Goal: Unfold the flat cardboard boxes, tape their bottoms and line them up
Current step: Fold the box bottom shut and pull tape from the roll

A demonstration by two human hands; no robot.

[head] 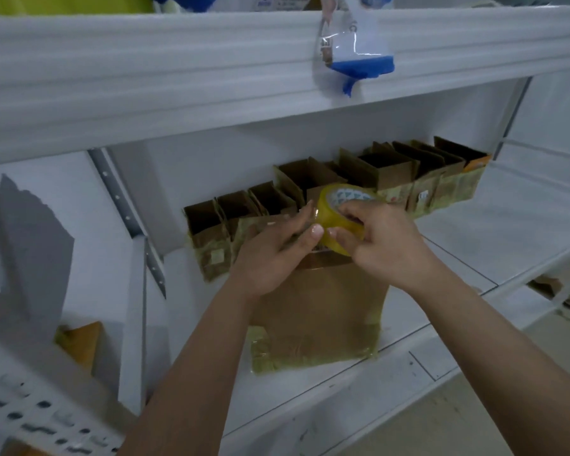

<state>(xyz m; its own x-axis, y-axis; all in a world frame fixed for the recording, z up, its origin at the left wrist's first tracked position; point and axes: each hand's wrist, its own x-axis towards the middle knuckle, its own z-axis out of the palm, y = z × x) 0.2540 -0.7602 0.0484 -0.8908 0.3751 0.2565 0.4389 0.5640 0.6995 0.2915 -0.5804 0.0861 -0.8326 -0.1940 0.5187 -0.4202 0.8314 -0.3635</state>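
Taping now: box (316,311) lying on the white shelf (474,232), its upper end under both hands; strips of yellowish tape already wrapped round its lower edge and corners.
Tape roll: roll of tape (343,218) held just above the box's upper end, in front of the row behind.
Right hand: right hand (385,245) curled round the roll, fingers through or over its core, thumb on the outer face.
Left hand: left hand (277,248) against the roll's left side, thumb and fingertips seemingly picking at or pinching the loose tape end; grip too blurred to call for certain.
Done so far: row of boxes (336,189) standing open-topped along the back of the shelf, touching side by side, about 8 to 10 by eye, tape showing on their lower parts; judged finished and lined up.
Left to do: likely the last strips on this box, then standing it up at the row; flat brown pieces (547,287) at the shelf's right edge possibly waiting, too small to tell.
Surface: white metal shelf, scuffed and marked near its front lip, seams between panels.
Room: white shelving unit with a perforated upright (125,205); upper shelf front (178,77) carrying a clear label holder with a blue strip (359,57); goods above cut off by the frame; orange-yellow object (79,340) lower left; pale floor at lower right.
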